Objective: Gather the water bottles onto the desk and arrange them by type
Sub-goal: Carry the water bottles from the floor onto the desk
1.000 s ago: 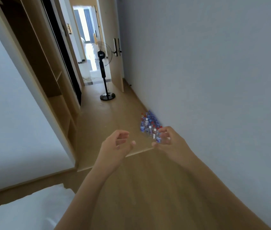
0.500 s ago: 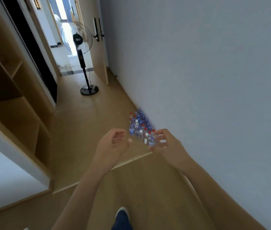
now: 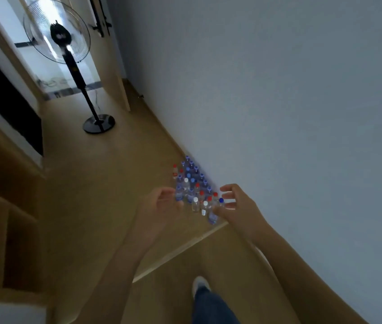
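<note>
- Far left of the frame: wooden shelving (image 3: pixel 3 220) fills the edge I see, blurred and in shadow.
- Upper left: a black pedestal fan (image 3: pixel 56 35) stands on the wooden floor (image 3: pixel 105 174) before a bright doorway, its round base (image 3: pixel 98 123) flat on the boards.
- Centre, slightly left: my left hand (image 3: pixel 159 206) is raised in front of me, fingers loosely curled, gripping nothing; in the picture its fingertips overlap the left edge of the bottle cluster, and I cannot tell whether they touch.
- Centre: the water bottles (image 3: pixel 193 185) stand upright in a tight cluster on the floor, against the foot of the wall, with blue, red and white caps mixed together.
- Centre, slightly right: my right hand (image 3: pixel 236 206) is raised with fingers spread and relaxed, holding nothing; it appears just beside the nearest blue-capped bottle (image 3: pixel 213 215).
- Bottom centre: one leg in dark blue trousers (image 3: pixel 211 307) and a white shoe (image 3: pixel 199 284) on the floor.
- Right: a plain pale wall (image 3: pixel 302 113) takes up the rest of the frame.
</note>
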Available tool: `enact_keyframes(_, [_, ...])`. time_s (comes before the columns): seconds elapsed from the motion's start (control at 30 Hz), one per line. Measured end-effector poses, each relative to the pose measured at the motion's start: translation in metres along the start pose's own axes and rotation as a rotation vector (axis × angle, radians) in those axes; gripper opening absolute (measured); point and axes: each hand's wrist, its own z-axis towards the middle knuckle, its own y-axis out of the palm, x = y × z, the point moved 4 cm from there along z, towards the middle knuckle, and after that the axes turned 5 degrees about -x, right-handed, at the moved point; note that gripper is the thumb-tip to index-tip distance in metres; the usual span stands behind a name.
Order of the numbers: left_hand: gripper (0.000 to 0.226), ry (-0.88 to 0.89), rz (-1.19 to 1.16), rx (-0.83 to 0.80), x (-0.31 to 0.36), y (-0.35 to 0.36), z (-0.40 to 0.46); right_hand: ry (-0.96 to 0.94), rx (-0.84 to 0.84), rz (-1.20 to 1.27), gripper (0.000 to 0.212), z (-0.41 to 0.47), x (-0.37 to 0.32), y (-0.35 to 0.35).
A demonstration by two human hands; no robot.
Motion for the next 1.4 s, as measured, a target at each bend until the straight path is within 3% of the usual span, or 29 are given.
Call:
enact_keyframes(0.4, [0.025, -0.18, 0.089, -0.025, -0.055, 0.007, 0.263, 0.103, -0.008, 0.056, 0.036, 0.289, 0.015, -0.006])
enact_keyframes(0.63, [0.026, -0.306, 0.08, -0.133, -0.113, 0.025, 0.373, 0.332, -0.023, 0.116, 0.028, 0.391, 0.069, 0.007])
enact_keyframes(0.8, [0.021, -0.377, 0.116, -0.194, -0.173, 0.042, 0.431, 0.483, 0.112, 0.165, 0.032, 0.432, 0.127, 0.032])
enact_keyframes(1.03, [0.023, -0.466, 0.171, -0.287, -0.277, 0.052, 0.505, 0.716, 0.256, 0.253, 0.054, 0.496, 0.193, 0.094])
enact_keyframes(1.4, [0.028, -0.307, 0.35, -0.589, -0.429, 0.059, 0.584, 0.948, 0.625, 0.365, 0.06, 0.552, 0.303, 0.186])
